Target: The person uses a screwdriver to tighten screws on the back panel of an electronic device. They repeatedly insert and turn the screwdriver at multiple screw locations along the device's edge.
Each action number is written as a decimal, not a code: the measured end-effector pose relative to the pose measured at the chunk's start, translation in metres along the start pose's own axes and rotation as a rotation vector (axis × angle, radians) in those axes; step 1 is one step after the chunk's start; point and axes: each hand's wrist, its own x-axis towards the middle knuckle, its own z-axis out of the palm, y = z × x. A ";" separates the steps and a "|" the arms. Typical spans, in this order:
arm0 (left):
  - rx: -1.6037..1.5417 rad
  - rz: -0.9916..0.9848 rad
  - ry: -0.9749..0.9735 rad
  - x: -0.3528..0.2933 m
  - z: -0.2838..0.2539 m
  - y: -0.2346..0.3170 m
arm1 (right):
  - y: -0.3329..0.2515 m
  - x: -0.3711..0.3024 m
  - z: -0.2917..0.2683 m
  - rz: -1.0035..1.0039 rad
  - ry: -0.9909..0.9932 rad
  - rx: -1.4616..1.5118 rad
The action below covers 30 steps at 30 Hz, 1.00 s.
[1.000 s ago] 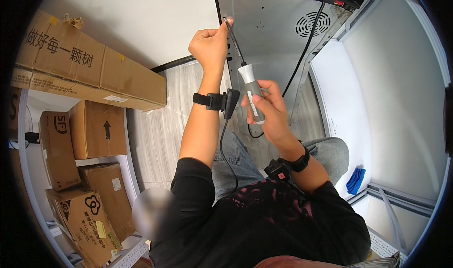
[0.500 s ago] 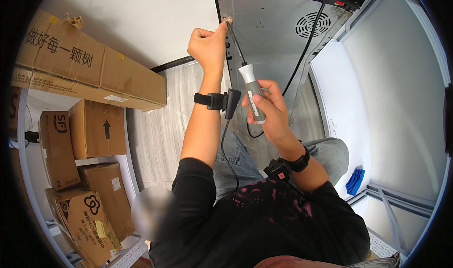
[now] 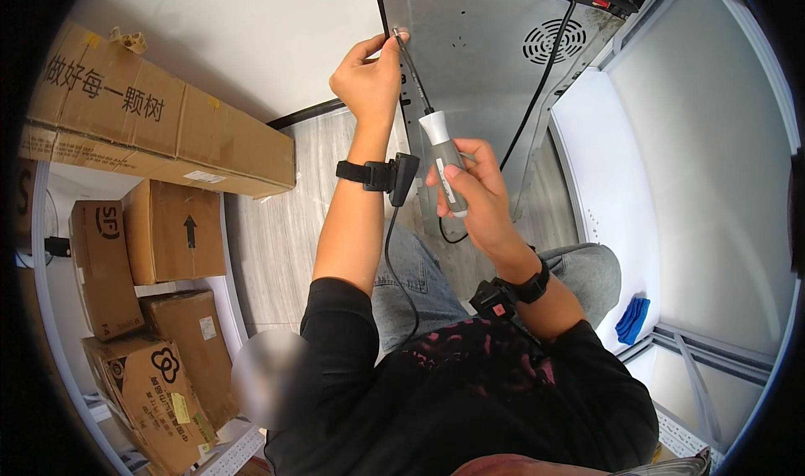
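Note:
My right hand (image 3: 478, 187) is wrapped round the grey and white handle of a screwdriver (image 3: 434, 130). Its dark shaft slants up and to the left, ending near the left edge of a grey metal panel (image 3: 478, 65). At that end my left hand (image 3: 367, 86) is closed, thumb and forefinger pinched around the tip; whatever small part sits between them is hidden. The panel belongs to a black-topped cabinet or appliance, with a round slotted vent (image 3: 554, 41) at its right and small holes along its left edge.
A black cable (image 3: 537, 86) hangs down across the panel. On the left, a long cardboard box (image 3: 193, 136) lies above a shelf with several smaller cartons (image 3: 176, 228). White panels stand on the right, with a blue cloth (image 3: 632, 320) low down. Both wrists wear strapped black devices.
Both hands and the screwdriver have shifted slightly to the left, the handle tilting a little. The screwdriver's tip stays by the panel's left edge, and both grips look the same.

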 end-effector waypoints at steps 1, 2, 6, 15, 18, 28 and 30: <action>0.014 0.017 0.001 0.000 0.000 0.000 | 0.001 0.000 0.000 0.001 -0.003 -0.005; 0.021 0.039 0.008 0.001 0.000 -0.001 | 0.001 0.000 0.000 0.003 -0.006 -0.011; 0.036 0.114 0.027 0.003 0.002 -0.009 | -0.002 0.001 0.003 0.012 -0.007 0.012; 0.066 0.193 0.010 0.005 0.001 -0.014 | -0.007 -0.002 0.012 0.068 -0.022 0.197; 0.089 0.194 0.001 0.005 0.001 -0.015 | -0.014 -0.005 0.020 0.157 0.051 0.339; 0.267 0.388 -0.127 0.022 -0.013 -0.009 | -0.036 -0.008 0.032 0.301 0.217 0.337; 0.310 0.411 -0.141 0.024 -0.015 -0.009 | -0.036 -0.009 0.033 0.282 0.212 0.264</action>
